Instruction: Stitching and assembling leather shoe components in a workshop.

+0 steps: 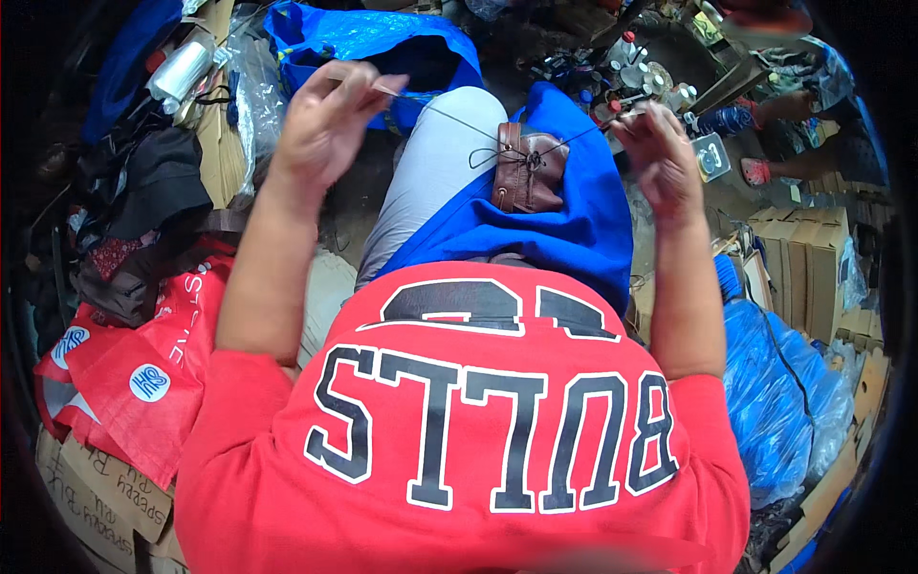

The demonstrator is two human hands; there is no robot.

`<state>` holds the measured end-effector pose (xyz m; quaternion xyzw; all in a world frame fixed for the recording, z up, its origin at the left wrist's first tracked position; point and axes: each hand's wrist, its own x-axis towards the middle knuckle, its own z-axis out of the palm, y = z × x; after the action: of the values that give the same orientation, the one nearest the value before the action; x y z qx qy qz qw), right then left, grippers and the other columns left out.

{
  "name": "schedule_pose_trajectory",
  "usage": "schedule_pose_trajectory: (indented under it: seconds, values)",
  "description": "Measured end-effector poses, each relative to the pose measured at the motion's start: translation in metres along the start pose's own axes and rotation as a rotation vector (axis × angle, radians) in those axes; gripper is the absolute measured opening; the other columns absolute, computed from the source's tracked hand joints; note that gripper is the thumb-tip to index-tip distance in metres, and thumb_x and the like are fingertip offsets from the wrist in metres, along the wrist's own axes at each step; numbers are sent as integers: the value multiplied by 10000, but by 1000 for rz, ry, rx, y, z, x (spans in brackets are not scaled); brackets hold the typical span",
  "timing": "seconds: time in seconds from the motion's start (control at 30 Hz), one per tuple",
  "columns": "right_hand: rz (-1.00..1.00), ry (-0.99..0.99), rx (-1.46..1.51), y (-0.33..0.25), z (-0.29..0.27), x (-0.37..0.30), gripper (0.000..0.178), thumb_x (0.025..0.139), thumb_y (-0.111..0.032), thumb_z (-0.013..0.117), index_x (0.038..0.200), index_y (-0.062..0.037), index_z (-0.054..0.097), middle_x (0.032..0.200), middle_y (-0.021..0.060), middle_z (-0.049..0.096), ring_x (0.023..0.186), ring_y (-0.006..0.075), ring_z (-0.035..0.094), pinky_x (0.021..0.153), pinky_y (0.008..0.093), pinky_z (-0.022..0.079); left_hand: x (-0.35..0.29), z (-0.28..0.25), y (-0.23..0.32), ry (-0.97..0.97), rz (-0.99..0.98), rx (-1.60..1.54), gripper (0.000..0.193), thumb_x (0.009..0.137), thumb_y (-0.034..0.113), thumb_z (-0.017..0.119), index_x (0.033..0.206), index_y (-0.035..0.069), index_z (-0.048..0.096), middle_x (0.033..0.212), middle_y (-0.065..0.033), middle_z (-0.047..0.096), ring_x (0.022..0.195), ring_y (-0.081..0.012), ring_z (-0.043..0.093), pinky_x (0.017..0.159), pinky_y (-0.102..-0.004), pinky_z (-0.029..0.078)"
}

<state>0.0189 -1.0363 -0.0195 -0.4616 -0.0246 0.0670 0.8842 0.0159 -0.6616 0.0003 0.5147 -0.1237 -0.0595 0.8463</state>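
A brown leather item (pixel 535 182) with metal eyelets, shaped like a laced shoe seen end-on, rests on the blue cloth (pixel 583 230) over my lap. Its dark lace (pixel 457 121) is knotted in the middle, with a loop sticking out to the left. Up and to the left, my left hand (pixel 335 110) pinches one end of the lace, drawn out straight. On the other side my right hand (pixel 660 148) is closed on the opposite end, pulled up and to the right. Both hands are raised apart from the leather, and the lace spans between them and the knot.
An open blue bag (pixel 430 43) lies beyond my knees. Several bottles (pixel 631 72) stand at the far right, near another person's foot in a pink shoe (pixel 755 172). Red bags (pixel 143 383) lie on my left; cardboard boxes (pixel 803 258) and blue plastic (pixel 770 392) are on my right.
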Motion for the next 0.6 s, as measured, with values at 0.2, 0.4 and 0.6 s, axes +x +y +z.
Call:
schedule_pose_trajectory:
  seconds: [0.2,0.4,0.6]
  values:
    - [168,-275,148,0,-6,5,141,959,-224,504,1030,-117,562,762,-8,517,691,103,526,770,356,495,13,1,-12,-137,-184,-231,83,959,190,494,931,121,530,746,-16,493,657,-152,510,631,-313,466]
    - [-46,740,-605,-53,-73,-42,118,933,-231,552,925,-114,560,624,-64,415,500,24,342,452,196,268,-4,-57,19,543,-213,436,116,914,209,603,883,107,557,631,61,432,522,-28,378,502,-207,350]
    - [197,-532,-1151,-8,4,25,417,870,-256,628,1198,-2,588,1095,96,652,970,165,603,878,294,453,58,20,-58,-558,-216,1001,456,829,226,672,1269,160,569,1148,-112,624,1019,-198,588,908,-336,453]
